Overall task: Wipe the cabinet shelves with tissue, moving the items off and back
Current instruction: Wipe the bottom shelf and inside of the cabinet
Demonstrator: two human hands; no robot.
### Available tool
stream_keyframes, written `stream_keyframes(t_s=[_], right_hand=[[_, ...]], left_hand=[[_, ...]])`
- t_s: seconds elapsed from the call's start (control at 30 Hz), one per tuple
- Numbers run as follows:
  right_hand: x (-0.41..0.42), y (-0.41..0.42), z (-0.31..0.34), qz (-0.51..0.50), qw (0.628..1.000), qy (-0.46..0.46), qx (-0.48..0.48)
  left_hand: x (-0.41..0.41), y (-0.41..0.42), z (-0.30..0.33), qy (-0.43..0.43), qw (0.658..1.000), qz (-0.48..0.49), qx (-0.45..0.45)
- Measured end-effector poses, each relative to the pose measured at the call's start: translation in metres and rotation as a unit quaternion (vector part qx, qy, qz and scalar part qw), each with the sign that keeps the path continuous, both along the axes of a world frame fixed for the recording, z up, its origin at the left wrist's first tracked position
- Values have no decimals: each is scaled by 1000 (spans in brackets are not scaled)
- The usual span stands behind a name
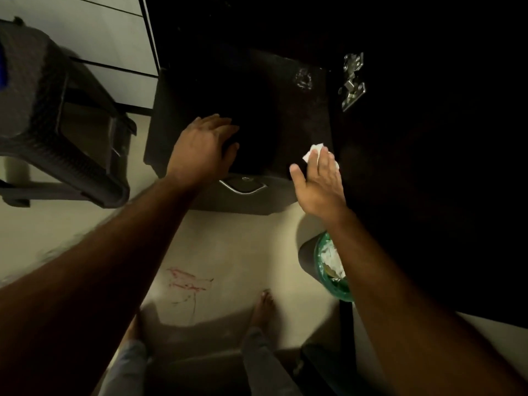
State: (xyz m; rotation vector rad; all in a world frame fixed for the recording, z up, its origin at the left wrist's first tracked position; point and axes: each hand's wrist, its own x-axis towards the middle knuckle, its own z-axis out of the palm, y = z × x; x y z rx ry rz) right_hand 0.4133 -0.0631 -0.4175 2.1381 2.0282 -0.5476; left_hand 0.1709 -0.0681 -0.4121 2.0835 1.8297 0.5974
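The dark cabinet shelf (pixel 285 90) lies ahead in dim light, with a pale ring mark (pixel 303 78) near its back right. My left hand (pixel 200 150) reaches into the shelf and rests on a dark item that I cannot make out, thumb below and fingers over its top. My right hand (pixel 321 178) lies flat with straight fingers at the shelf's front right corner, pressing a white tissue (pixel 313 151) under its fingertips. Most of the cabinet interior is black and hidden.
A drawer front with a metal handle (pixel 243 186) sits below the shelf. A metal hinge (pixel 353 81) shows on the right cabinet wall. A dark plastic stool (pixel 51 124) stands at left. A bin with a green liner (pixel 328 267) stands on the floor under my right forearm. My bare feet are below.
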Motion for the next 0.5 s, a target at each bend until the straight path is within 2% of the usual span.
stream_keyframes(t_s=[0.27,0.37,0.5], right_hand=[[-29,88,4,-36,999,3,-37],[-24,67,4,-22,1000,-5,-18],[-9,-10,3,-29,999,3,13]], left_hand=[[6,5,-2,6,999,-14,30],[5,11,-3,2,999,-7,33],[9,9,0,-10,1000,-12,23]])
